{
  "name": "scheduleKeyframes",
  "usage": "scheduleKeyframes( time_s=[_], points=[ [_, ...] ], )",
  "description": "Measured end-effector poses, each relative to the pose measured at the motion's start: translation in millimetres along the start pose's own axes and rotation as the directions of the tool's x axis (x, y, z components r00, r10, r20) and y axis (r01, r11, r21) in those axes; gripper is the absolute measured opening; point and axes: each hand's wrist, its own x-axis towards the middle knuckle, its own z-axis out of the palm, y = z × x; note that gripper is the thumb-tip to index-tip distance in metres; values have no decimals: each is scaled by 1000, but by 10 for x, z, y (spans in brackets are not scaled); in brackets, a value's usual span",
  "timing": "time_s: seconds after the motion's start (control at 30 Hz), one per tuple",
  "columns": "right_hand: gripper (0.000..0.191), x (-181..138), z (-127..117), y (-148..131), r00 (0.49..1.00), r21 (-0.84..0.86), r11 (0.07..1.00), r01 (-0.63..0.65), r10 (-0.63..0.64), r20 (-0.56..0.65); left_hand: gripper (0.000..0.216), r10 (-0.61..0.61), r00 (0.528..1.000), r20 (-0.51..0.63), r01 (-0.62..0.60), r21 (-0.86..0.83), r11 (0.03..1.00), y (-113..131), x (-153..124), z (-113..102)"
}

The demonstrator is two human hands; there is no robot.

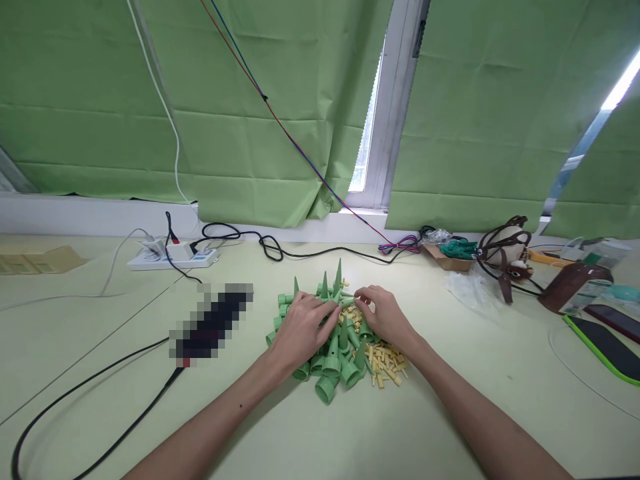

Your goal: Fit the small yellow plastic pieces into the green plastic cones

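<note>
A heap of green plastic cone-shaped spikes (333,363) lies on the pale table, mixed with several small yellow plastic pieces (385,360). My left hand (303,328) rests on the left side of the heap, fingers curled around a green cone. My right hand (383,317) is over the right side, thumb and forefinger pinched on the end of a green piece (349,303) between the two hands. Some cones at the back point upward (337,280).
A white power strip (173,257) with plugs and black cables lies at the back left. A blurred dark object (213,323) sits left of the heap. At the right are a cardboard tray (447,257), a strapped object (505,257), a clear bag and a green-edged tablet (607,347).
</note>
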Motion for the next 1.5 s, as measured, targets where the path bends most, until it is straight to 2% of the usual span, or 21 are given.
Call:
scheduleKeyframes(
  time_s=[0.13, 0.3, 0.43, 0.77, 1.03, 1.5],
  points=[
    [14, -11, 28, -18, 996, -70, 997, 15, -9, 84, 34, 13, 1000, 12, -13, 29, 999, -2, -2, 4],
    [19, -24, 82, -13, 989, -81, 996, 32, -20, 144, 36, 9, 999, 48, -11, 42, 999, -8, -10, 25],
    [24, -23, 73, -25, 984, -104, 994, 38, -18, 180, 40, -10, 1000, 25, 11, -23, 1000, -21, -17, 37],
    [33, -33, 20, -90, 963, -162, 984, 70, -24, 269, 37, -36, 999, 7, 36, -16, 999, -29, -7, 32],
    [34, -41, 4, -106, 953, -163, 986, 47, 5, 303, 34, -109, 994, -15, 107, -76, 991, 10, 7, 1],
    [25, -32, 8, -92, 957, -30, 1000, -1, 9, 291, 33, -136, 991, 1, 135, -110, 985, 28, 9, -17]
  ],
)
